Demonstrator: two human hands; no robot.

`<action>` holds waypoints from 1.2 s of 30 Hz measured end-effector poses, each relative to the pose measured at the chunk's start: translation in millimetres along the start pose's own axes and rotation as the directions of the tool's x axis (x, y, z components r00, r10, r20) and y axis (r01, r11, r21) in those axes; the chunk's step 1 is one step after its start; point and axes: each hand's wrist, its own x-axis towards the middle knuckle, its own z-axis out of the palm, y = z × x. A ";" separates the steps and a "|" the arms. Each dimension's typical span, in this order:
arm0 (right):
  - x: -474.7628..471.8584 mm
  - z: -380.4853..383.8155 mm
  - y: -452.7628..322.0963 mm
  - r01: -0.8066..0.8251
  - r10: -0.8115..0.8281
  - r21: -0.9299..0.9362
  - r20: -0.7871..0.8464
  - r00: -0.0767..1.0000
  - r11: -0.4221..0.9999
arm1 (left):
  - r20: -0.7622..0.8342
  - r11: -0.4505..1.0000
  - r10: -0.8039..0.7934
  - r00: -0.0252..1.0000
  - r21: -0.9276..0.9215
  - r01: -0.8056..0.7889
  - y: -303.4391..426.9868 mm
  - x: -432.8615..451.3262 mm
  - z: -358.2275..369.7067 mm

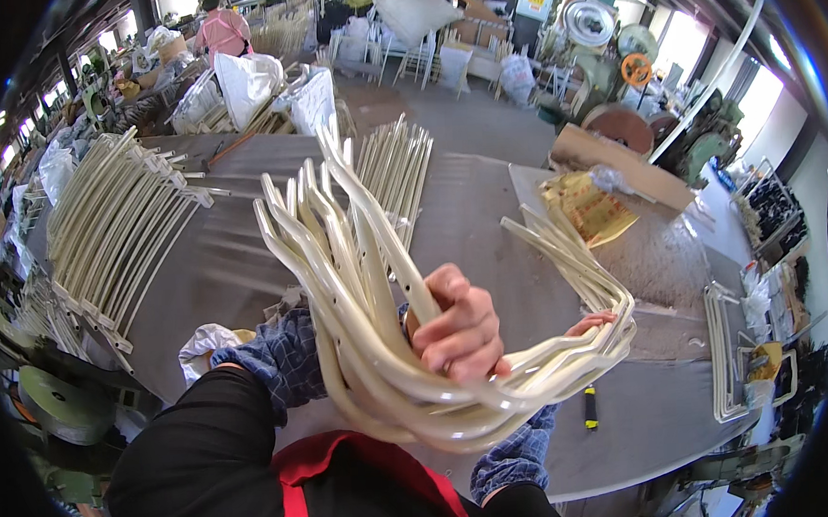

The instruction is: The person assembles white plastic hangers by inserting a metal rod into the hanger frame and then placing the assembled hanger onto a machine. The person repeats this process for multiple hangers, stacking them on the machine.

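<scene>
A bundle of cream-painted, U-shaped bent metal tubes (358, 268) is held up close in front of my chest, its ends pointing away from me. My left hand (460, 326) is curled round the tubes near the left bend, with its fingers over the inner side. At the right bend, my right hand (591, 322) grips the same bundle; only its fingertips show above the tubes. Small dark holes are visible in some tubes. Blue checked sleeve covers (279, 357) are on both forearms, partly hidden behind the bundle.
Stacked cream tube frames (125, 231) lie on the left of the grey table (467, 206). More tubes (399, 175) lie beyond the bundle. A black-and-yellow cutter (590, 409), a yellow sack (587, 207) and rectangular tube frames (724, 354) are at right. A person in pink (222, 31) stands far off.
</scene>
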 end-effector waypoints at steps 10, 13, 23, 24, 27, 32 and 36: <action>-149.0 -120.6 70.4 0.051 -0.047 -0.001 -0.387 0.921 0.999 | -0.501 0.974 -0.200 0.842 -0.004 0.228 24.6 -154.9 99.3; -183.3 -156.2 22.1 0.150 -0.120 0.005 -0.572 0.812 0.989 | -0.637 0.987 -0.127 0.761 -0.005 0.160 47.3 -220.2 113.8; -217.2 -173.9 47.9 -0.329 -0.312 -0.463 -0.853 0.419 0.823 | -0.897 0.895 0.443 -0.006 0.442 -0.062 92.2 -436.6 177.6; -217.4 -176.5 49.2 -0.353 -0.312 -0.458 -0.863 0.397 0.816 | -0.868 0.871 0.480 -0.124 0.489 -0.051 95.7 -458.2 184.1; -215.4 -182.2 52.4 -0.437 -0.310 -0.444 -0.886 0.346 0.782 | -0.740 0.803 0.556 -0.378 0.596 0.014 104.8 -501.5 191.7; -209.2 -185.3 55.9 -0.551 -0.301 -0.402 -0.915 0.268 0.731 | -0.502 0.730 0.619 -0.604 0.653 0.205 146.4 -526.9 152.9; -200.3 -184.4 57.9 -0.617 -0.295 -0.375 -0.927 0.233 0.692 | -0.409 0.728 0.630 -0.660 0.609 0.317 170.4 -525.4 121.5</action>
